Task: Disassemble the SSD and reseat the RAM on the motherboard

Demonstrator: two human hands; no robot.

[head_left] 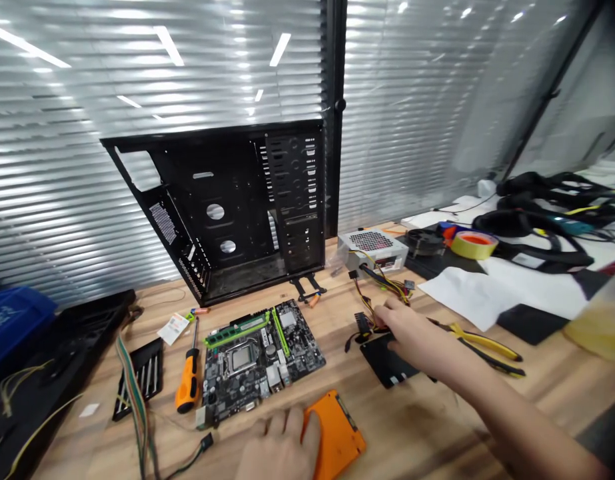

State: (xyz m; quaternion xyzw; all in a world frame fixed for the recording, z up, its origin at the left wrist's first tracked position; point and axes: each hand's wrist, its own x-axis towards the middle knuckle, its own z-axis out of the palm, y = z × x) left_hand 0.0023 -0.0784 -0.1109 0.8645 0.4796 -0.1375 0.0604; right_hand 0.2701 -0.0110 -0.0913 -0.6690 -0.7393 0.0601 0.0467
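My left hand (pixel 282 445) rests at the bottom edge on the near side of an orange drive (pixel 337 433), fingers curled over its edge. My right hand (pixel 406 330) reaches across the wooden table (pixel 437 413) and lies on the far edge of a flat black drive (pixel 387 360), fingers bent down next to a black connector (pixel 361 323) on the power supply's cables. A motherboard (pixel 260 357) lies flat between the hands and the open black computer case (pixel 232 207).
An orange-handled screwdriver (pixel 188 380) and a black bit holder (pixel 142 377) lie left of the motherboard. A silver power supply (pixel 372 248) sits behind my right hand. Yellow-handled pliers (pixel 487 347), white paper (pixel 467 293), yellow tape roll (pixel 474 244) and cable bundles (pixel 547 213) lie at right.
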